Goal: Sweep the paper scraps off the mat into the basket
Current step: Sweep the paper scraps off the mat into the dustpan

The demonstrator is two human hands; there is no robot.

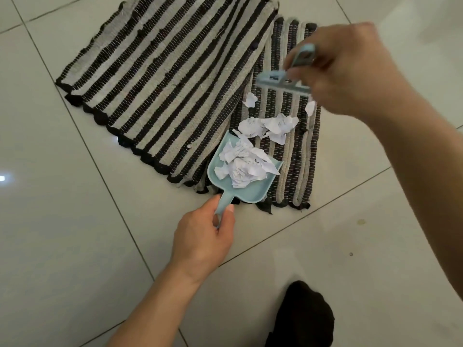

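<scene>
A striped black-and-cream mat (298, 156) lies on the tile floor, partly under a second, larger striped mat (162, 78). My left hand (208, 236) grips the handle of a light blue dustpan (250, 189) resting on the mat's near end; crumpled white paper scraps (243, 164) fill it. More scraps (270, 126) lie on the mat just beyond the pan's lip, with two small pieces (250, 99) farther back. My right hand (350, 71) holds a small light blue brush (283, 82), blurred, above the far scraps. No basket is in view.
Glossy white floor tiles (75, 221) surround the mats. A dark sock or foot (303, 316) shows at the bottom edge, near my left forearm. A small speck (351, 254) lies on the tile at right.
</scene>
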